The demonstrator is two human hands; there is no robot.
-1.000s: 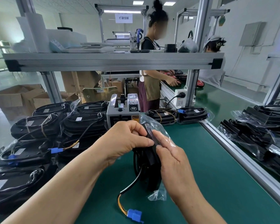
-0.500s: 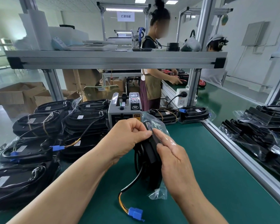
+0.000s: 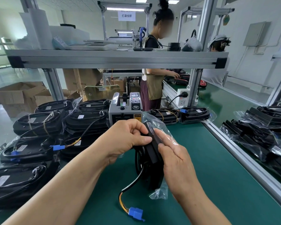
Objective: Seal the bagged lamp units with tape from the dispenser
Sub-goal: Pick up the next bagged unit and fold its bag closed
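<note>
barely anything has moved: both hands stay on the lamp unit (image 3: 150, 153), upright on the worktop (image 3: 217, 176) just before the dispenser (image 3: 125, 109); likely tape is being rubbed down. left hand (image 3: 126, 137) curls round its top, thumb pinching. right hand (image 3: 177, 159) is flat, fingers (image 3: 163, 137) straight, pressing crinkly clear bag (image 3: 159, 193) against hard black plastic.

Bare left hand (image 3: 125, 140), bare right hand (image 3: 177, 161), bare forearms (image 3: 63, 184), short nails
</note>
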